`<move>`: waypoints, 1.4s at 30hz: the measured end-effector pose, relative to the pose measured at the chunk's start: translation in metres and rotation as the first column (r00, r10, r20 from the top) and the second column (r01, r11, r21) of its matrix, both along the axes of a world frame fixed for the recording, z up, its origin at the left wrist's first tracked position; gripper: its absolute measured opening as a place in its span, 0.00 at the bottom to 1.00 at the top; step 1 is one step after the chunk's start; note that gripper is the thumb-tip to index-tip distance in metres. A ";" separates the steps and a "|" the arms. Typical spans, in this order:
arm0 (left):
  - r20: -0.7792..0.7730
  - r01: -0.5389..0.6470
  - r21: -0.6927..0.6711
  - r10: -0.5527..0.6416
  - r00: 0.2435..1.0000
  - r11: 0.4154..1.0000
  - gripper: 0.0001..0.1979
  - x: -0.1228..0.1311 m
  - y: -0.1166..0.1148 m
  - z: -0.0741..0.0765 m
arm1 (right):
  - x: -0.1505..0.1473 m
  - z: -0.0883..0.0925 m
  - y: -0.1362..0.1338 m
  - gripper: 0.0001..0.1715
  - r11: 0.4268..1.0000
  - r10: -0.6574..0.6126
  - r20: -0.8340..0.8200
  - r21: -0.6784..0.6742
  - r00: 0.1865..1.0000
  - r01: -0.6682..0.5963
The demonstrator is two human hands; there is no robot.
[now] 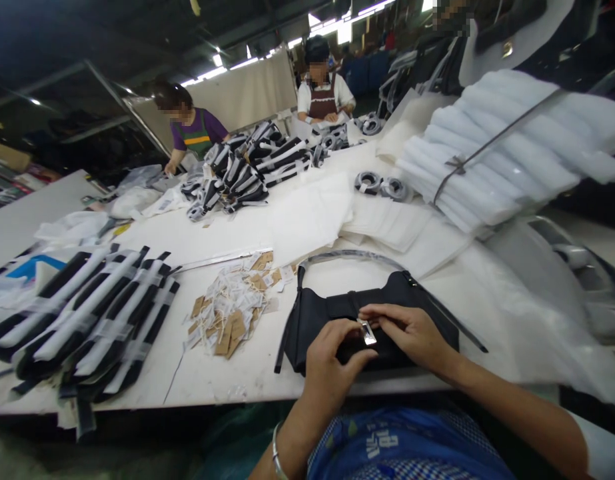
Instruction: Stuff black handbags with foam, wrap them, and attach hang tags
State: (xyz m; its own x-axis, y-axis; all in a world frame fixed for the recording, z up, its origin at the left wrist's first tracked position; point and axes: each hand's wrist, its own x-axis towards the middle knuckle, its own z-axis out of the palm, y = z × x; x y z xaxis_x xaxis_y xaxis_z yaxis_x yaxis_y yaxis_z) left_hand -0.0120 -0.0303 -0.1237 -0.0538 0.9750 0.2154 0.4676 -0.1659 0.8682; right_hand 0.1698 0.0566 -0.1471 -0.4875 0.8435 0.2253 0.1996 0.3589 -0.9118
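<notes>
A black handbag (pixel 317 308) lies on the table in front of me, its handle (pixel 357 255) covered in clear wrap and arching away from me. On its front sits a shiny metal clasp (pixel 368 333). My left hand (pixel 332 350) grips the clasp from the left, fingers curled over the upper edge and thumb below. From the right, my right hand (pixel 412 333) pinches at the clasp's top, fingers bent together. The fingertips partly cover the clasp, so whether it is fastened cannot be seen. A loose black strap (pixel 457 320) runs along the bag's right side.
Left of the bag lies a pile of paper tags (pixel 232 310). Wrapped black straps (pixel 92 320) are stacked farther left. White foam sheets (pixel 497 153), tied in a bundle, stand at right. Two co-workers (pixel 194 127) sit across the table beyond more wrapped pieces (pixel 242 167).
</notes>
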 end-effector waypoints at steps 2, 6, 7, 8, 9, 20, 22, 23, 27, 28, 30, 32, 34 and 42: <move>0.084 -0.025 -0.064 0.030 0.996 0.998 0.21 0.003 0.004 0.001 | 0.000 0.000 -0.001 0.18 1.000 0.007 -0.002 0.014 1.000 -0.007; 0.137 -0.083 -0.172 0.107 0.985 0.982 0.15 0.003 0.012 -0.002 | -0.001 0.004 -0.005 0.18 0.997 0.078 -0.054 -0.014 0.995 -0.079; 0.120 -0.090 -0.179 0.112 0.986 0.980 0.14 0.002 0.013 -0.003 | -0.002 0.004 -0.005 0.19 0.995 0.100 -0.066 -0.020 0.993 -0.102; 0.099 -0.097 -0.179 0.116 0.988 0.979 0.13 0.001 0.015 -0.003 | -0.002 0.004 -0.005 0.21 0.993 0.119 -0.073 -0.018 0.990 -0.120; 0.081 -0.106 -0.173 0.121 0.989 0.979 0.12 0.001 0.016 -0.004 | -0.002 0.003 -0.006 0.23 0.991 0.134 -0.075 -0.010 0.988 -0.136; -0.075 -0.104 -0.079 0.099 0.992 0.991 0.06 0.003 0.027 0.001 | 0.000 -0.016 -0.003 0.35 0.965 0.077 0.008 0.249 0.997 -0.076; -0.113 -0.108 -0.067 0.100 0.989 0.992 0.04 0.005 0.029 0.005 | 0.000 -0.016 -0.003 0.36 0.950 0.075 0.013 0.303 0.997 -0.075; -0.134 -0.110 -0.060 0.101 0.986 0.992 0.04 0.006 0.030 0.006 | 0.000 -0.016 -0.003 0.36 0.944 0.077 0.013 0.320 0.997 -0.077; -0.216 -0.122 -0.043 0.110 0.970 0.992 0.04 0.008 0.033 0.011 | -0.001 -0.017 -0.005 0.38 0.933 0.095 0.022 0.346 0.995 -0.097; -0.236 -0.126 -0.041 0.113 0.965 0.991 0.04 0.008 0.033 0.011 | -0.001 -0.017 -0.006 0.38 0.931 0.099 0.022 0.350 0.995 -0.100; -0.275 -0.132 -0.042 0.116 0.954 0.990 0.04 0.008 0.034 0.012 | -0.002 -0.018 -0.007 0.38 0.929 0.102 0.017 0.357 0.995 -0.102; -0.312 -0.134 -0.045 0.114 0.943 0.990 0.05 0.008 0.034 0.012 | -0.002 -0.019 -0.007 0.39 0.926 0.102 0.014 0.364 0.995 -0.100; -0.341 -0.132 -0.051 0.107 0.934 0.990 0.05 0.008 0.034 0.013 | -0.002 -0.020 -0.009 0.39 0.923 0.106 0.014 0.371 0.994 -0.103; -0.311 -0.091 -0.133 0.045 0.949 0.987 0.05 0.001 0.040 0.012 | -0.002 -0.021 -0.010 0.38 0.918 0.108 -0.014 0.385 0.994 -0.094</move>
State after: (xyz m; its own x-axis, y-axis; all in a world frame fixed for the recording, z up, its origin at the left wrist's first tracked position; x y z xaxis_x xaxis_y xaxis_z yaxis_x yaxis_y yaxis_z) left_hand -0.0113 0.0097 -0.1122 -0.0748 0.9932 0.0897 0.7205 -0.0084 0.6934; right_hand 0.1678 0.0466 -0.1676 -0.5518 0.6359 0.5395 0.1149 0.6987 -0.7061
